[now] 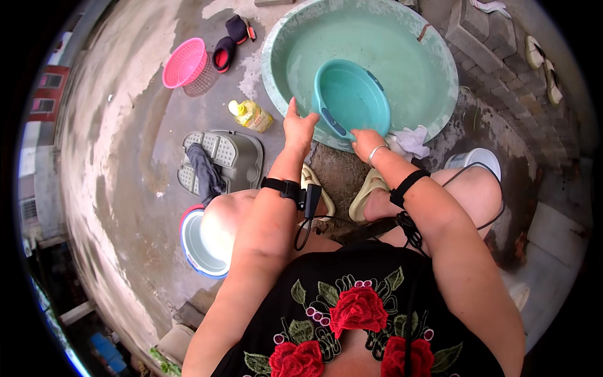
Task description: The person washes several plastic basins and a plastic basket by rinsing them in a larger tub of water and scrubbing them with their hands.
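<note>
A small teal plastic basin (353, 96) with dark blue handle grips sits tilted inside a large pale green tub (414, 85), with some water in it. The tub also holds water. My right hand (368, 145), a bracelet at its wrist, grips the basin's near rim. My left hand (299, 126) is at the tub's near-left edge, thumb and index finger spread, holding nothing that I can see. Its thumb points towards the basin. A white wet cloth (410, 142) hangs over the tub's rim, just right of my right hand.
To the left are a yellow bottle (252, 116), a pink plastic basket (184, 63), dark shoes (224, 52) and an upturned grey foot tub (240, 155) with a dark cloth (206, 174). A white basin (200, 245) stands by my left knee, a bucket (485, 160) by the right. Bricks (499, 61) are stacked at right.
</note>
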### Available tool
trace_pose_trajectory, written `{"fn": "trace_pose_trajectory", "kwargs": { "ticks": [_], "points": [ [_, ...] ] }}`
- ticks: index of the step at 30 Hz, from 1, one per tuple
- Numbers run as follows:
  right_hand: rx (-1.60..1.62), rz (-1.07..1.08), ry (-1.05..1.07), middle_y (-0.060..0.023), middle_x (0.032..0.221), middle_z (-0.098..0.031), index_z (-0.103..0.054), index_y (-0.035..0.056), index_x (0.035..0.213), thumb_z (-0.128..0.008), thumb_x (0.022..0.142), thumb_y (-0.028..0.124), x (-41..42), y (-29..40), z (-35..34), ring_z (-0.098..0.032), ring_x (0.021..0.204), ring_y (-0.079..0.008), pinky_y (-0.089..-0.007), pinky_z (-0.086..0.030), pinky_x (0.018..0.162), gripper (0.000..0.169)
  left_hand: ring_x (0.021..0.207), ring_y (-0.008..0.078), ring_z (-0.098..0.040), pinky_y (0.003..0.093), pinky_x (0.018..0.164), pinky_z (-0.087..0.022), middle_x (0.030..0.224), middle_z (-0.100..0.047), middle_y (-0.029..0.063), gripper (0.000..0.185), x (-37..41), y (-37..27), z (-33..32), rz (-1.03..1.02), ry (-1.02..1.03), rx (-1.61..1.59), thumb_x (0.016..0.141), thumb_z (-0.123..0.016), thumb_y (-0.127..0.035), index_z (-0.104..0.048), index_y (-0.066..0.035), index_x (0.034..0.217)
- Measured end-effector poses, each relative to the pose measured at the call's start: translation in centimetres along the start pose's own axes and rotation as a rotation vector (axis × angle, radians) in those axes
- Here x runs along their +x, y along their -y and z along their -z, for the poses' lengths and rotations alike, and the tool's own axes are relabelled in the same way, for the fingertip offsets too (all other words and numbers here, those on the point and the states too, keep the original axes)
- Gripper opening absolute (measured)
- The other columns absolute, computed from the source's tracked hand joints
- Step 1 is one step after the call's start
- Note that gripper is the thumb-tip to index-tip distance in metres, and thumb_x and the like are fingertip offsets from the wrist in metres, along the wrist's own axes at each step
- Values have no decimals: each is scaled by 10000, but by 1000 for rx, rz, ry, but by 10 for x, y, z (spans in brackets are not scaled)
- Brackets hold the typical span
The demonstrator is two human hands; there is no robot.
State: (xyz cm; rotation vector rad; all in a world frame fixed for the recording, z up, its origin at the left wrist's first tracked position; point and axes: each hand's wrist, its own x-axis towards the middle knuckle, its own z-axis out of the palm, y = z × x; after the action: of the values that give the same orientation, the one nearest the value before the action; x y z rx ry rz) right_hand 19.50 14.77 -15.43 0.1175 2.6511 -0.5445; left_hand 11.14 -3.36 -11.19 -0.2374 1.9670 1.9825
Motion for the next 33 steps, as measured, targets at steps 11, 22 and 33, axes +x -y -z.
{"fn": "trace_pose_trajectory", "kwargs": {
  "ticks": [11,22,33],
  "points": [
    [276,111,-106,-230,1070,-681,-612,22,1240,-649,885,156,4,3,-3,-655,991,-379,-437,-509,875,381,1276,271,-475,418,973,-413,1438,-476,164,682,15,41,-1,130,-32,-71,925,-580,-228,-315,-40,1525],
    [2164,-134,-440,-146,1388,-518,-434,-6,1392,-545,1001,413,32,-39,62,-526,1242,-293,-487,-434,1059,584,1333,311,-430,463,1089,-350,1460,-435,200,682,27,56,18,71,-134,-49,997,-536,-395,-304,-12,1511],
    [2301,-32,-266,-118,1424,-494,-426,36,1413,-478,1019,434,21,-48,79,-469,1307,-297,-478,-373,1122,562,1324,411,-403,582,1019,-408,1508,-276,283,817,9,-6,13,321,-162,-746,1006,-417,-569,-114,-32,1542]
  ]
}}
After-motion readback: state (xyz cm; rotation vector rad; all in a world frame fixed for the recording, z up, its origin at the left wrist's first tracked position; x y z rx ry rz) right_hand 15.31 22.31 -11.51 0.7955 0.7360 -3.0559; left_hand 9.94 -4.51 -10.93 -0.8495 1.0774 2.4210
